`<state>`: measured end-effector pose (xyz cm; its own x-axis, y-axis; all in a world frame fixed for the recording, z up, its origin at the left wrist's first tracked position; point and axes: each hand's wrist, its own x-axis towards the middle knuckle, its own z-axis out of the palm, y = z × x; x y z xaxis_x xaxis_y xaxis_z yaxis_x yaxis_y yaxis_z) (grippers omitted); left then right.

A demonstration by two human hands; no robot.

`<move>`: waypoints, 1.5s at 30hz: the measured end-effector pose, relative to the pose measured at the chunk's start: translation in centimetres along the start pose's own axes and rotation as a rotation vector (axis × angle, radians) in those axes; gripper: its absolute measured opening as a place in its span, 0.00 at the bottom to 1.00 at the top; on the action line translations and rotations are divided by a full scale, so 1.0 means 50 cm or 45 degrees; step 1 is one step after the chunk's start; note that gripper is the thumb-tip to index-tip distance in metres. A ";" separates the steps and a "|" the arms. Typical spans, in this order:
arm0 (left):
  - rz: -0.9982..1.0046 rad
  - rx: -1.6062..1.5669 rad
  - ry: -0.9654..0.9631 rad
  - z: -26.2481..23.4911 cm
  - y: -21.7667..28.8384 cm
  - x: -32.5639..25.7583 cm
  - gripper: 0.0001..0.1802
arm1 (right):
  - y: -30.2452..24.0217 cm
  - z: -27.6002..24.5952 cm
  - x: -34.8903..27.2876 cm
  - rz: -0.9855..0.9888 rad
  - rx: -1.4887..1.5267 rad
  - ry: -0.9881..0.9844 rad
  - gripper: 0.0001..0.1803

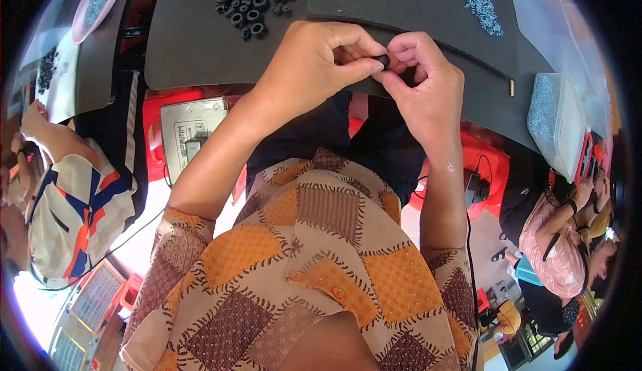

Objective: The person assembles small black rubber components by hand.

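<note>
Both my hands meet above the near edge of the dark table. My left hand (pixel 317 56) pinches a small round black part (pixel 382 61) between thumb and forefinger; it resembles the loose ring-shaped pieces nearby. Facing it, my right hand (pixel 426 76) has its thumb and fingers curled closed against the part's right side. Whatever its fingertips may grip is too small or hidden to make out. Beyond my left hand lies a heap of black ring-shaped parts (pixel 254 16). Farther right, a strip of tiny silvery-blue pieces (pixel 480 6) rests on a dark mat (pixel 401 0).
A clear plastic tub (pixel 558 120) of small bluish pieces stands at the right table edge. Near it lies a small brass-coloured strip (pixel 511 88). A pink tray (pixel 99 3) sits on the left table. Other people sit on both sides. Below the table is a grey box (pixel 190 133).
</note>
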<state>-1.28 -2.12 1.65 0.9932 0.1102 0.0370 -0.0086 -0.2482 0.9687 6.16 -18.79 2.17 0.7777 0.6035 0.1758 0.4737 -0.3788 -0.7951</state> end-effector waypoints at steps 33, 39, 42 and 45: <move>0.471 0.417 0.134 0.030 -0.021 0.005 0.08 | 0.021 -0.043 0.018 0.104 0.172 -0.243 0.09; 0.435 0.399 0.141 0.029 -0.017 0.011 0.08 | 0.014 -0.046 0.031 0.225 0.223 -0.355 0.09; 0.427 0.399 0.135 0.026 -0.017 0.016 0.08 | 0.012 -0.049 0.038 0.313 0.262 -0.409 0.09; 0.425 0.413 0.119 0.025 -0.018 0.018 0.08 | 0.014 -0.045 0.036 0.336 0.295 -0.384 0.09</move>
<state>-0.25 -2.98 0.51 0.9274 0.0558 0.3698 -0.2743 -0.5706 0.7741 8.84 -19.55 3.22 0.6878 0.6979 -0.1997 0.1438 -0.4007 -0.9049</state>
